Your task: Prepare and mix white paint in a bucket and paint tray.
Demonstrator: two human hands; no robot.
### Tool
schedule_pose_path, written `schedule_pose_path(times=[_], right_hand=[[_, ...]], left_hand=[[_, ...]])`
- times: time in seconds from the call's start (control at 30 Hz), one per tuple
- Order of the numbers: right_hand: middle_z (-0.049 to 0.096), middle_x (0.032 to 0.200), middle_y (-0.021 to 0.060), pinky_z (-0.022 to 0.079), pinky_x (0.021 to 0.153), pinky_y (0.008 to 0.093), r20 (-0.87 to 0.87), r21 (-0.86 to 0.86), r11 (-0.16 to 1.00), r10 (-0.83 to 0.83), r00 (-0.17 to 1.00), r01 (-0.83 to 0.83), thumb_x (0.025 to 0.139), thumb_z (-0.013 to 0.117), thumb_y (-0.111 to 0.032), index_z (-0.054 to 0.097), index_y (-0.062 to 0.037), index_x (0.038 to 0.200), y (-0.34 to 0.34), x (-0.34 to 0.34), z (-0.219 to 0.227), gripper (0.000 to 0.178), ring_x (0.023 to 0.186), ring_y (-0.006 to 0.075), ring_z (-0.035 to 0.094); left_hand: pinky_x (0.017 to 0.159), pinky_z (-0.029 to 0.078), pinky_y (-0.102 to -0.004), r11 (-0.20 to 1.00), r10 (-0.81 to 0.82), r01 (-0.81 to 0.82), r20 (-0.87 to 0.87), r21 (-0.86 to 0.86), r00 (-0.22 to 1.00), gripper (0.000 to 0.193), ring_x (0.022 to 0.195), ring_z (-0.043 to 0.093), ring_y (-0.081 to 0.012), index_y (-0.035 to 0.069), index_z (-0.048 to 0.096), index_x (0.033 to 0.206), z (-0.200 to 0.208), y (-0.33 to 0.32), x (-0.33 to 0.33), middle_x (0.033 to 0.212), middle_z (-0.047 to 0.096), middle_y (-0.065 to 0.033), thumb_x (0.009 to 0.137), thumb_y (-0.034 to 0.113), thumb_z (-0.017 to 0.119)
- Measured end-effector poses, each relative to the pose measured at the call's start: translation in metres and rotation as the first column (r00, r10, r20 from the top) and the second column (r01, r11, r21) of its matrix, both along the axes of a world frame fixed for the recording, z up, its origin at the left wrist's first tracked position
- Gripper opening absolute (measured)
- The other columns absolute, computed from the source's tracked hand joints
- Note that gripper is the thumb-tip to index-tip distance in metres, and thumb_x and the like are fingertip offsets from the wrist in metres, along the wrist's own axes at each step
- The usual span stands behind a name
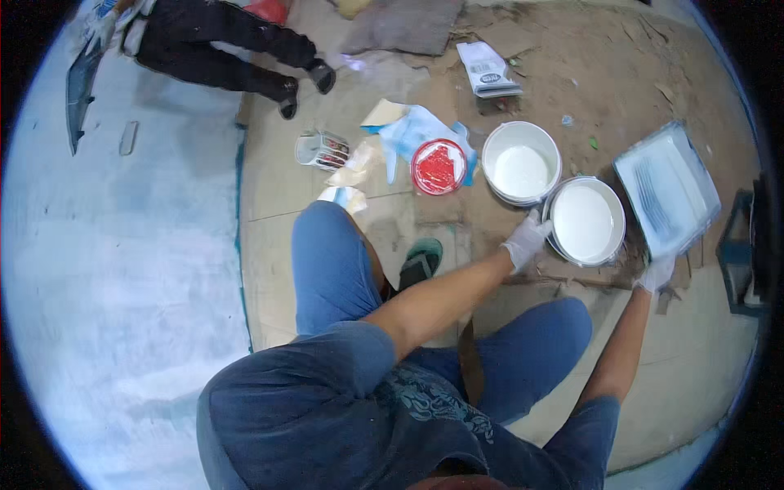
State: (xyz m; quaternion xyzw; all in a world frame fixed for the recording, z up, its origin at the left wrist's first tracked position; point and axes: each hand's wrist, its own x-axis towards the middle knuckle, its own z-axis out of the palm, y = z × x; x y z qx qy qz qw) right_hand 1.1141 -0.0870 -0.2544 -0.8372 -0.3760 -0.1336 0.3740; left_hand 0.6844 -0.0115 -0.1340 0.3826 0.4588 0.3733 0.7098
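Note:
In a thin white glove, my left hand (527, 239) has its fingers closed on the left edge of a white bucket (585, 260) with white liquid in it. A second white bucket (521, 201), also holding something white, stands just behind and to the left, close against the first. My right hand (656, 273), gloved too, grips the near edge of a pale, ribbed paint tray (671, 192) to the right of the buckets. Its fingertips are partly hidden by the tray.
Left of the buckets lies a red round lid (438, 167) on blue-white wrapping (416, 129). A printed tub (322, 150) rests nearby. Farther back lies a white packet (488, 69). A dark frame (743, 253) stands at far right. Another person's legs (237, 45) show at upper left.

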Motion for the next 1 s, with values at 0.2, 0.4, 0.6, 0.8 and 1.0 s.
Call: schedule_pose_path(times=[0.2,0.4,0.6,0.8,1.0], right_hand=[[0.058,0.114,0.0249,0.041,0.090,0.0368,-0.590,-0.065,0.990,-0.137,0.796,0.122,0.096,0.035,-0.038,0.053,0.0112,0.114,-0.002,-0.083,-0.010,0.055,0.102,0.0297,0.055],[0.062,0.111,0.0144,0.044,0.087,0.0344,-0.604,-0.283,0.957,-0.233,0.762,0.067,0.097,0.036,-0.037,0.056,0.0045,0.117,-0.028,-0.099,0.033,0.050,0.101,0.0228,0.056],[0.062,0.098,0.0079,0.044,0.084,0.0282,-0.872,0.142,0.872,0.335,0.357,-0.469,0.097,0.044,-0.034,0.061,0.0030,0.112,0.016,-0.213,0.207,0.043,0.092,0.0140,0.056],[0.062,0.085,0.0038,0.046,0.070,0.0251,-0.974,0.095,0.792,0.199,0.109,-0.604,0.095,0.052,-0.032,0.062,-0.0013,0.103,0.036,-0.270,0.228,0.033,0.075,0.0105,0.055],[0.050,0.062,-0.0031,0.034,0.052,0.0222,-0.967,0.062,0.928,0.147,0.206,-0.367,0.093,0.056,-0.032,0.062,-0.0068,0.080,0.052,-0.311,0.238,0.029,0.056,0.0064,0.044]], left_hand=[[0.060,0.043,-0.0210,0.996,0.092,-0.091,-0.029,0.009,0.995,0.030,0.069,0.053,-0.0079,0.003,0.054,0.117,0.037,0.003,-0.010,0.085,0.061,-0.0008,0.091,0.017,0.053],[0.077,0.049,-0.0257,0.975,-0.134,0.155,-0.136,0.160,0.982,0.032,0.089,0.059,-0.0124,-0.002,0.049,0.119,0.089,-0.011,0.012,0.101,0.063,-0.0093,0.089,0.007,0.056],[0.078,0.048,-0.0238,0.930,-0.331,0.324,0.013,0.175,0.943,0.038,0.092,0.058,-0.0122,-0.002,0.049,0.125,0.101,-0.006,0.022,0.104,0.062,-0.0084,0.089,0.005,0.052],[0.073,0.046,-0.0222,0.885,-0.447,0.429,0.065,0.182,0.892,0.035,0.081,0.052,-0.0073,0.000,0.054,0.123,0.097,-0.012,0.004,0.102,0.060,-0.0017,0.089,0.003,0.050],[0.072,0.045,-0.0202,0.907,-0.419,0.421,-0.098,0.007,0.903,0.030,0.082,0.055,-0.0079,0.002,0.060,0.117,0.062,-0.016,-0.069,0.106,0.064,-0.0021,0.088,0.007,0.053]])
